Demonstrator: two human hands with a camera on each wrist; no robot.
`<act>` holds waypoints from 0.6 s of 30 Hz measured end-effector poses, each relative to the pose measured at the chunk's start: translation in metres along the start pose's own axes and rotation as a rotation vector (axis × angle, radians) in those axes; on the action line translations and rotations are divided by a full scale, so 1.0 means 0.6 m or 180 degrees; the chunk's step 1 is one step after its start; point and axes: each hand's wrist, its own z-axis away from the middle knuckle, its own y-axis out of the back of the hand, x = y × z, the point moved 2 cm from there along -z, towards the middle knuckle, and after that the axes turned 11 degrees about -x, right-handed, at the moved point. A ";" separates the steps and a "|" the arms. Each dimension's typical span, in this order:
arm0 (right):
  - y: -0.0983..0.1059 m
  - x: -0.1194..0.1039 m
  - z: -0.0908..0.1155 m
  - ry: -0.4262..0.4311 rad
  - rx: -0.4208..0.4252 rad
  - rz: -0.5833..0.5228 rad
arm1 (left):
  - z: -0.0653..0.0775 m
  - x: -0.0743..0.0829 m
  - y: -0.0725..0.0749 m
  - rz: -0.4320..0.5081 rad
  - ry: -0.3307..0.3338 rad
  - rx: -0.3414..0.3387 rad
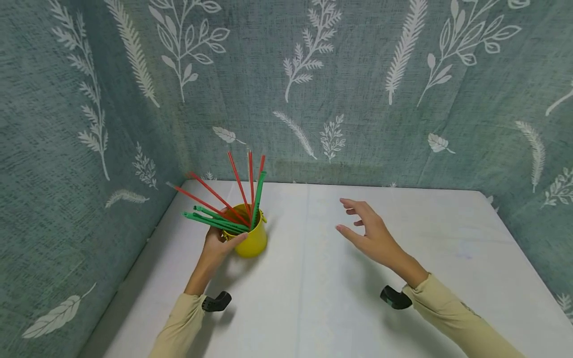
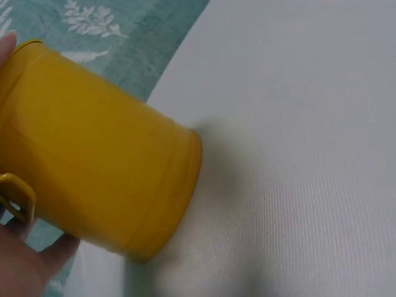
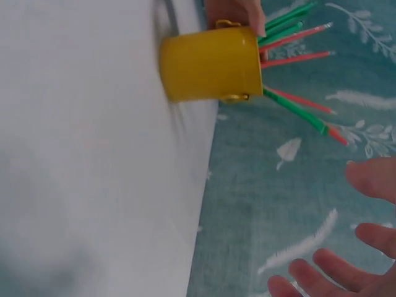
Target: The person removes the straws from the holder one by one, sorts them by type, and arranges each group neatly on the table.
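Note:
My left hand [image 1: 218, 247] grips a small yellow bucket [image 1: 253, 243] at its left side, thumb near the rim. In the left wrist view the bucket [image 2: 102, 145] has a smooth wall and a small looped lug on its side. Several slim red sticks [image 1: 237, 178] and green sticks [image 1: 258, 196] stand in the bucket and fan out over its rim; their lower ends are hidden inside. Over the table to the right, my right hand [image 1: 375, 239] is held up with fingers spread and nothing in them. Its fingers [image 3: 374, 179] show at the right wrist view's edge.
A white-covered table [image 1: 309, 288] spreads under both hands. Green-grey fabric [image 1: 250, 99] with white leaf prints hangs behind it and along its left side. Black devices sit at the left wrist [image 1: 217, 301] and the right wrist [image 1: 396, 297], by the beige sleeves.

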 end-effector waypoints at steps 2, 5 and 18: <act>-0.008 -0.003 -0.011 0.0020 -0.0063 -0.0063 | 0.000 0.000 -0.002 0.0036 -0.0012 -0.0017; -0.021 -0.006 -0.024 0.0060 -0.0120 -0.0147 | -0.002 -0.001 -0.002 0.0087 -0.0030 0.0000; -0.070 -0.012 -0.076 -0.0121 -0.0002 -0.0757 | -0.007 -0.008 -0.012 0.0315 -0.0122 0.0050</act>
